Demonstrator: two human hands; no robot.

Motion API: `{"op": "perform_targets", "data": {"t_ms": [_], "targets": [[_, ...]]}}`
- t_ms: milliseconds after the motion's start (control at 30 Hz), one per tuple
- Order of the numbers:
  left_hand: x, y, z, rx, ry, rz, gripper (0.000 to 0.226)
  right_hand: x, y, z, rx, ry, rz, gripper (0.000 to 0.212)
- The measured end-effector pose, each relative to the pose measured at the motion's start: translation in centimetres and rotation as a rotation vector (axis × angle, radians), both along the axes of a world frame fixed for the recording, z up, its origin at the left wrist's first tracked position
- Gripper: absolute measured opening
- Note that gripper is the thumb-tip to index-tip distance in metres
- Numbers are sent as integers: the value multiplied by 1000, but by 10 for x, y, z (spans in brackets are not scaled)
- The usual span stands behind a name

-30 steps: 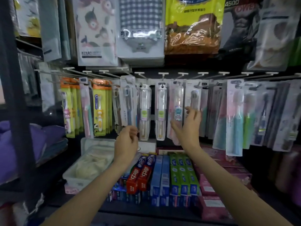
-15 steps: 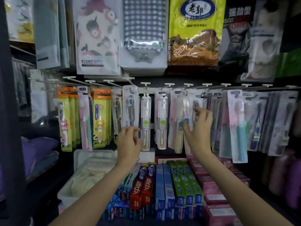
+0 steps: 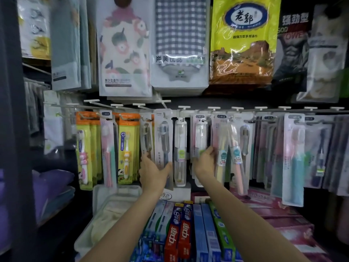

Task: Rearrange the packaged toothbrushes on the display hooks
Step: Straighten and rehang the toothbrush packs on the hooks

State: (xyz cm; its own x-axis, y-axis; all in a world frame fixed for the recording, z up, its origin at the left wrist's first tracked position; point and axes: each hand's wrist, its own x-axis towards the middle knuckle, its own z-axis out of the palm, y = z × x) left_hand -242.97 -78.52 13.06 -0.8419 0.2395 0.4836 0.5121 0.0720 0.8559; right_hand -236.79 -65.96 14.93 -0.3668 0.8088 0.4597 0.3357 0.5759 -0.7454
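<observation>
Both hands are raised to a row of packaged toothbrushes hanging from white display hooks [image 3: 213,108]. The left hand [image 3: 153,172] grips the lower part of a white-backed pack holding a dark toothbrush [image 3: 163,140]: the thumb lies across the front near the bottom edge and the other fingers curl behind, so the pack is pinched between them. Its top is still up at the hook. Just left of it hangs a clear pack with a grey brush [image 3: 145,138], touching the back of the same hand.

The right hand [image 3: 204,161] holds a clear tube-shaped pack [image 3: 199,138] at its middle, fingers wrapped round the green label (the label is partly hidden by the fingertips). This pack also hangs from its hook, tilted slightly. Between the two hands hangs another clear tube pack with a green label [image 3: 180,148], untouched. Right of the right hand are two packs with teal "CLEAN" stickers [image 3: 229,148], leaning against each other, then a long run of pink, teal and dark brush packs [image 3: 294,157] reaching to the frame's edge.

Far left on the row hang orange-and-yellow children's brush packs [image 3: 126,148]. Above the hooks hang bagged cloths and a bright yellow bag [image 3: 243,38]. Below, a shelf carries boxed toothpaste [image 3: 181,235] in red, blue and green, pink boxes [image 3: 283,220] to the right and a pale plastic tub [image 3: 105,205] to the left.
</observation>
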Motion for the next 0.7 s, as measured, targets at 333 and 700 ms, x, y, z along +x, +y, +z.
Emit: {"op": "perform_targets", "data": {"t_ms": [333, 700], "targets": [[-3, -4, 0, -137, -23, -65, 38, 39, -32, 16, -217, 141, 214, 53], [11, -22, 9, -283, 48, -39, 40, 94, -42, 13, -76, 133, 276, 43]]}}
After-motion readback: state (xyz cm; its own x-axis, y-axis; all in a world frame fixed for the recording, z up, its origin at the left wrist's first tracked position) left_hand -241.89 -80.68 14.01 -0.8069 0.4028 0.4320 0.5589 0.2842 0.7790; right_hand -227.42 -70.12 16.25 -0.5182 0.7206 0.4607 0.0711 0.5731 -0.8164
